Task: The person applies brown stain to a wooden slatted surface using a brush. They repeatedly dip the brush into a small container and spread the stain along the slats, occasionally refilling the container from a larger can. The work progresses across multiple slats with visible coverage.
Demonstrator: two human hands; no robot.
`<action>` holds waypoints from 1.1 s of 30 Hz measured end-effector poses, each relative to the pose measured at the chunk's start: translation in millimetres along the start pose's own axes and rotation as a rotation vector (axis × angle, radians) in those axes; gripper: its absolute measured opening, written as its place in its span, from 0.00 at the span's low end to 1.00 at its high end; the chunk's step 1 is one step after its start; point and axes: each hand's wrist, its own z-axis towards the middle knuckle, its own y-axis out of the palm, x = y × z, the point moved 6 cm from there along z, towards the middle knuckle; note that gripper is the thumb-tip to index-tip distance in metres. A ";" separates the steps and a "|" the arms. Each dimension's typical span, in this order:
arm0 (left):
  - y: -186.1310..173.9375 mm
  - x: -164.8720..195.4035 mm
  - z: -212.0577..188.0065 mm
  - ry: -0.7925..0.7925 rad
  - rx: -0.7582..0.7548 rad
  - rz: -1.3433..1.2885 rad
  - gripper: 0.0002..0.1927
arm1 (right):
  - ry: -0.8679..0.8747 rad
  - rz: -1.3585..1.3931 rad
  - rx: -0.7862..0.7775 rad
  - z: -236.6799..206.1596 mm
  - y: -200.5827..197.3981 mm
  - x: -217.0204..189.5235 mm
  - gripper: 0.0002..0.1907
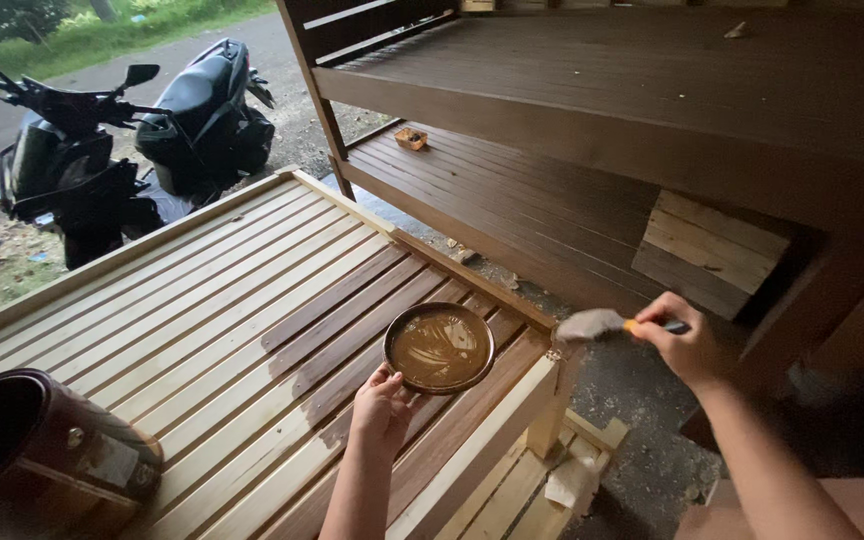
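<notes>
Big dark-stained bench (652, 90) fills the upper right, a lower slatted shelf beneath it. Pale slatted rack (152, 300) lies across the lower left, mostly bare wood; slats near its right end are stained brown. Two scooters (132, 130) parked on the gravel behind the rack, upper left. Dark brown drum (42, 460) sits on the rack at the bottom-left corner. Unpainted plank panel (712, 250) leans under the bench. Small orange tin (411, 138) on the lower shelf, far off.

Bowl (439, 347) of brown stain rests on the stained slats near the rack's right end. Left hand (382, 410) grips the bowl's near rim, fingers curled under, thumb at the edge. Right hand (687, 345) is out past the rack's end rail, fingers pinched round the handle of a brush (597, 323). Brush bristles point left, just beside the rack's corner post, above the gravel; contact with the wood can't be told.
</notes>
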 end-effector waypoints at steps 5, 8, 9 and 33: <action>-0.2 7.2 -0.4 0.033 -0.025 -0.009 0.16 | 0.068 -0.123 -0.019 1.6 27.4 24.8 0.07; 0.5 6.6 1.7 0.037 -0.027 -0.020 0.15 | -0.022 -0.122 -0.021 -14.3 9.8 29.1 0.06; 0.7 5.1 3.1 0.036 -0.019 -0.026 0.15 | -0.017 -0.129 -0.026 -16.9 1.3 29.7 0.05; 0.9 -5.6 10.5 0.049 0.007 -0.059 0.16 | 0.053 -0.092 0.035 18.3 -20.0 16.4 0.07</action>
